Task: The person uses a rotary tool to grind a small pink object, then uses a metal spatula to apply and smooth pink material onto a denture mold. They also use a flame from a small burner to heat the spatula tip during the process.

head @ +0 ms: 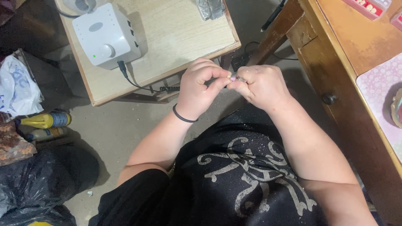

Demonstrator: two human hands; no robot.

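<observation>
Right now both hands meet over the lap, just past the near corner of the small wooden table [176, 37]. The left hand [200, 88] is curled tight, thumb and forefinger pinched on a tiny pinkish piece [230, 77], and the right hand [260, 86] closes in against it from the other side, its fingertips also pressing on the piece; what else it may hold is hidden by the folded fingers. A black band [183, 117] circles the left wrist. On the table sits a white control box [106, 35] with a round knob, its black cable [130, 79] running off the table edge towards the hands and ending in a coiled stretch under the left hand. A crumpled foil-like object [210, 8] lies at the far edge. To the right stands a brown wooden desk [335, 54] with a dark knob [329, 98], close beside the right forearm. On the floor at the left lie a white plastic bag [16, 90], a yellow bottle [46, 120] and a black bin bag [42, 175]
</observation>
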